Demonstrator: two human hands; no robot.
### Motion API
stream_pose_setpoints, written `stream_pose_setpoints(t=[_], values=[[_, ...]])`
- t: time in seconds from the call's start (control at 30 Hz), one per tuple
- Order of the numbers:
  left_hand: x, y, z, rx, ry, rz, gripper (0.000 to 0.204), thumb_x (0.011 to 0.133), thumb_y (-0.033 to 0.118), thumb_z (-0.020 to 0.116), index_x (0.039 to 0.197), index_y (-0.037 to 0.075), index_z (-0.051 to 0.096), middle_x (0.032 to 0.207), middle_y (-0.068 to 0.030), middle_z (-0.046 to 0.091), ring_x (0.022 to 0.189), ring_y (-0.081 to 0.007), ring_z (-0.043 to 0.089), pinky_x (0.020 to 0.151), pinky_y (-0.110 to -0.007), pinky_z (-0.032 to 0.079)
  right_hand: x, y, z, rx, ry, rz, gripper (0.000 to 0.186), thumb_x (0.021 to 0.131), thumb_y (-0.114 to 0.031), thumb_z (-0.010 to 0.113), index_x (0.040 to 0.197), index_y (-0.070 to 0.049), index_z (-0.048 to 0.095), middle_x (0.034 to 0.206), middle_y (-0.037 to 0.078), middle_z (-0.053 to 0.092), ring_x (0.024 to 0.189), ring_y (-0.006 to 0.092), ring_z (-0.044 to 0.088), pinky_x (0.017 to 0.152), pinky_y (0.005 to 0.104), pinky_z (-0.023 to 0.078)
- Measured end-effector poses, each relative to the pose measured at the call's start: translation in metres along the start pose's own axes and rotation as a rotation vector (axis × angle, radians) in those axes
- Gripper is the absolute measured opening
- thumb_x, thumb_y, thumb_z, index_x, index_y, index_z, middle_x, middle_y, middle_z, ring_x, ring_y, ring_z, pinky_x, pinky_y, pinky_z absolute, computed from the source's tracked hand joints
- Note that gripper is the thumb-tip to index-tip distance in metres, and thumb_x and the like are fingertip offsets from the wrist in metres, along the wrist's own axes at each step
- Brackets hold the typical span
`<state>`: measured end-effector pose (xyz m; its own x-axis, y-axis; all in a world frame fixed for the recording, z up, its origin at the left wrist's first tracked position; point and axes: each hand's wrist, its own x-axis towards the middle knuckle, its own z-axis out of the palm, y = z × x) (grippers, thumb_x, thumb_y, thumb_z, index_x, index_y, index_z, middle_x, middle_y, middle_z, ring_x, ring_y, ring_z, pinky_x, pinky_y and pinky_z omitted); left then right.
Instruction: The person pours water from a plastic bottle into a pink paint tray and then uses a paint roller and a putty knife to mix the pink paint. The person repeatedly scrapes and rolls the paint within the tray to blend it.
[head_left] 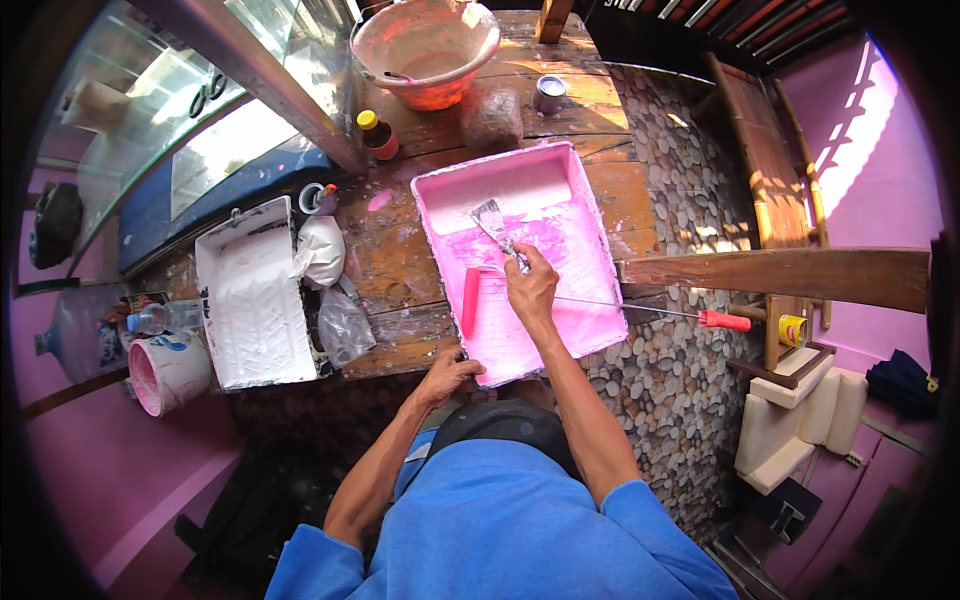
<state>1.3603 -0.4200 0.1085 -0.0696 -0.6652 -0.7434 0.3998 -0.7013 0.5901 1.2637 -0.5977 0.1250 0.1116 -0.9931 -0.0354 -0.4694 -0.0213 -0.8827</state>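
A paint tray point(592, 222) coated in wet pink paint sits on the wooden table in front of me. My right hand point(533, 285) is closed around the handle of a putty knife point(489, 217), its paint-smeared blade pointing away over the tray's pale far end. At the near left corner, my left hand point(449, 377) grips the tray's rim. Lying across the tray is a paint roller with a pink sleeve point(471, 302). Its thin metal rod passes near my right hand, and its red handle point(724, 320) sticks out past the tray's right side.
Left of the tray stand a white-coated paint tray point(257, 310), a white bag point(320, 251) and a clear plastic bag point(344, 328). An orange basin point(440, 85), a yellow-capped bottle point(378, 136) and a small can point(549, 94) are farther back. A wooden beam point(780, 272) juts in from the right.
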Motion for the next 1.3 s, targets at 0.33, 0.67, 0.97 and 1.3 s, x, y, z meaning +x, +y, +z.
stream_pose_setpoints(t=[0.33,0.67,0.97,1.3], values=[[-0.002,0.007,0.002,0.055,0.005,0.005,0.025,0.079,0.007,0.065,0.102,-0.001,0.061,0.086,-0.0065,0.063,0.071,-0.0141,0.059,0.06,-0.028,0.049,0.008,0.008,0.008,0.042,-0.088,0.028,0.027,0.08,-0.012,0.065,0.105,-0.002,0.067,0.088,0.012,0.069,0.076,0.0189,0.062,0.071,0.0323,0.049],[0.002,0.0,-0.001,0.051,-0.003,0.0,0.027,0.079,0.009,0.066,0.103,-0.003,0.06,0.086,-0.0073,0.064,0.069,-0.0137,0.059,0.059,-0.028,0.049,0.01,0.009,0.006,0.052,0.01,-0.013,0.026,0.079,-0.011,0.065,0.104,-0.003,0.068,0.094,0.012,0.07,0.082,0.0183,0.065,0.076,0.0302,0.05],[-0.019,0.035,0.016,0.011,0.027,-0.061,0.024,0.076,0.014,0.068,0.093,-0.002,0.063,0.082,-0.0059,0.062,0.074,-0.0124,0.054,0.067,-0.026,0.041,0.016,0.005,-0.012,0.009,-0.038,0.103,0.028,0.08,-0.012,0.066,0.106,-0.002,0.068,0.097,0.011,0.07,0.087,0.0184,0.064,0.078,0.0309,0.05],[-0.015,0.026,0.003,0.114,0.032,-0.076,0.03,0.079,0.009,0.064,0.106,-0.003,0.06,0.092,-0.0072,0.064,0.08,-0.0144,0.058,0.073,-0.028,0.047,0.025,0.024,-0.039,-0.112,0.078,0.008,0.027,0.081,-0.011,0.065,0.107,-0.002,0.067,0.098,0.015,0.069,0.086,0.0224,0.066,0.078,0.032,0.05]])
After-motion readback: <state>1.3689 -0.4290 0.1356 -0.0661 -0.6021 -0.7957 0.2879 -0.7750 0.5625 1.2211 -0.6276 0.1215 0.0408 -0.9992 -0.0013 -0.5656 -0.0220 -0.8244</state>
